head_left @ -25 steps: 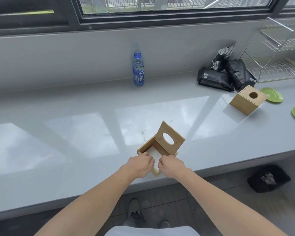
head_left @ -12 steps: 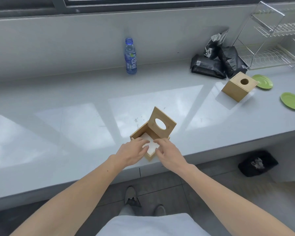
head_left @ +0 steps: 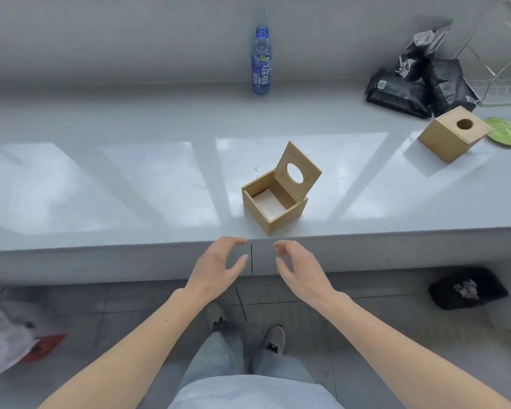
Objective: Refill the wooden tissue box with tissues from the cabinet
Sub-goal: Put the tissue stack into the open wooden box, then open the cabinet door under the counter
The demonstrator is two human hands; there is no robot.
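Note:
A wooden tissue box [head_left: 281,215] stands near the front edge of the grey counter [head_left: 130,184]. Its lid [head_left: 298,172], with an oval hole, is tipped up at the back. White tissues [head_left: 268,203] lie low inside it. My left hand [head_left: 219,267] and my right hand [head_left: 300,268] hover in front of the counter's edge, just below the box. Both are empty, with fingers spread and curled. Neither touches the box.
A second wooden box [head_left: 452,135] with a closed lid stands at the right, beside a green plate [head_left: 503,132]. Black bags [head_left: 416,84] and a wire rack [head_left: 502,69] fill the back right. A blue bottle [head_left: 260,62] stands by the wall. A black bag [head_left: 466,287] lies on the floor.
Both hands have let go of the box and drawn back past the counter's edge. The view has tilted down and back, showing the floor and my feet.

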